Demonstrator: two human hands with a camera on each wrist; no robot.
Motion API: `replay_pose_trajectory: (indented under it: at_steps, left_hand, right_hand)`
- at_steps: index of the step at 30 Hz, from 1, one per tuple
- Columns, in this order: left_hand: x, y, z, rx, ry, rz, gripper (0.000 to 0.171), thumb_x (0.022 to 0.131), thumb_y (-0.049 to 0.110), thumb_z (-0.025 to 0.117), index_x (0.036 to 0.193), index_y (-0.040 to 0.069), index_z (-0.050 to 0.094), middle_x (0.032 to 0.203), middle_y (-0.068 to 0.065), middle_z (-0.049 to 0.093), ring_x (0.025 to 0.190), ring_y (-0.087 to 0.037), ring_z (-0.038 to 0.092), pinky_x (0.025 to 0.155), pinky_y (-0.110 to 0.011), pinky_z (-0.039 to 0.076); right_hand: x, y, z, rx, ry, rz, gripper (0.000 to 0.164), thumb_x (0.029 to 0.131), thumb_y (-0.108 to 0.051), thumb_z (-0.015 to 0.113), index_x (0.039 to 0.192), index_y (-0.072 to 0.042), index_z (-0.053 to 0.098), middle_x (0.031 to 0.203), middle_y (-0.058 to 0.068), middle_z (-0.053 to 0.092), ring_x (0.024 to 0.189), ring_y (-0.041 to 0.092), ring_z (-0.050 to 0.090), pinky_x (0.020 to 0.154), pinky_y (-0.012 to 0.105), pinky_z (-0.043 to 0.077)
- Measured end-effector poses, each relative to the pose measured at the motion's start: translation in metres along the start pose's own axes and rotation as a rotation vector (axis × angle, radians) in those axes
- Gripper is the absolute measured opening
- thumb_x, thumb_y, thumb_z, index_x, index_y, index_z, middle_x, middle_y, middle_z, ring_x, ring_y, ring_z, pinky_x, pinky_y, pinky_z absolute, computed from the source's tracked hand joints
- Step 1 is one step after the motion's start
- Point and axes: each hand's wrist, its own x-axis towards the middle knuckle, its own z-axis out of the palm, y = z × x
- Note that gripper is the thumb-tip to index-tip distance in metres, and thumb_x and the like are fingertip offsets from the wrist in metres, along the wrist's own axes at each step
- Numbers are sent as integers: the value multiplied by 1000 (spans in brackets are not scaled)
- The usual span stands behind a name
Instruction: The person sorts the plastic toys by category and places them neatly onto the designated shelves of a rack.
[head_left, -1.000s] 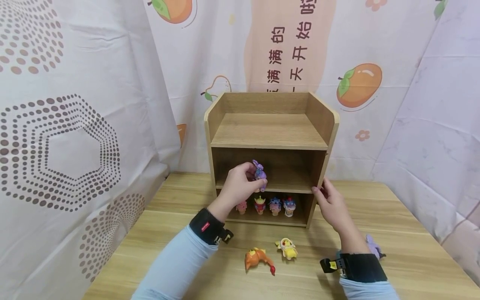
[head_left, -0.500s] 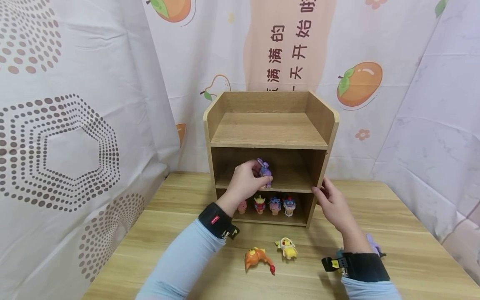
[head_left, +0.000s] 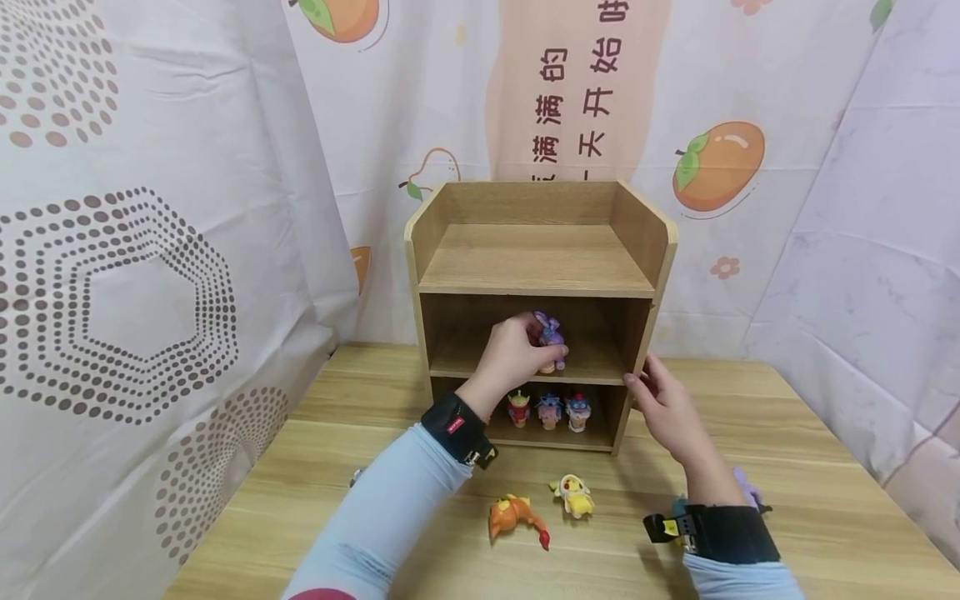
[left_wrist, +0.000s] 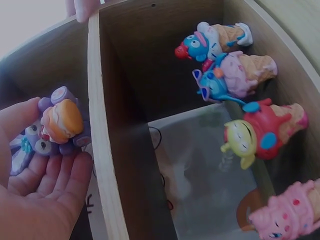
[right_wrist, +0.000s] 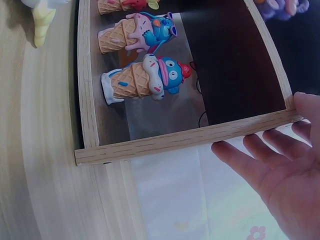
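Note:
Within the middle compartment of the wooden shelf (head_left: 536, 260), my left hand (head_left: 513, 354) holds a purple long-eared figurine (head_left: 552, 337) upright, near the compartment's floor. The left wrist view shows the figurine's burger-like orange and pink piece (left_wrist: 65, 122), with my thumb on one side and fingers on the other. My right hand (head_left: 666, 412) grips the shelf's right side panel, thumb at its front edge (right_wrist: 250, 125) and fingers along the outside. Whether the figurine's base touches the board cannot be told.
Ice-cream-cone figurines stand in the lower compartment, among them a red one (head_left: 519, 409), a pink-and-blue one (head_left: 549, 412) and a red-topped one (head_left: 577, 412). An orange figurine (head_left: 512, 514) and a yellow one (head_left: 575, 497) lie on the table (head_left: 810, 467). A purple toy (head_left: 747, 490) lies behind my right wrist.
My left hand has carried the purple figurine rightward along the middle compartment. Its wrist now covers the pink figurine below in the head view. My right hand keeps its place on the panel.

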Motion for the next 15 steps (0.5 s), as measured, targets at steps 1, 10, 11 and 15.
replay_pose_trajectory:
  at_steps: [1,10,11,15]
  left_hand:
    - [1,2,2,-4,-3,-4,28,86,28,84,98,12,65,77,4,69,65,-8,69,56,-26,54]
    - [11,12,15,67,10,-26,33,85,33,85,100,13,63,81,5,66,69,-8,64,56,-26,51]
    - [12,13,15,68,11,-27,33,85,33,85,100,13,64,81,5,66,69,-9,64,56,-26,51]
    - [15,14,17,53,8,-34,33,86,32,84,101,12,63,81,4,67,69,-9,65,57,-26,50]
  right_hand:
    - [0,0,0,-1,0,1,58,110,-21,46,164,-21,24,155,25,40,136,46,44,88,47,56]
    - [-2,-1,0,-3,4,13,58,110,-23,47,164,-20,24,156,24,39,136,47,44,88,48,56]
    - [-2,-1,0,0,5,13,58,110,-23,47,163,-21,25,156,24,39,136,47,44,88,48,56]
    - [-2,-1,0,14,6,5,58,110,-23,47,163,-22,26,156,22,39,137,45,43,89,46,56]
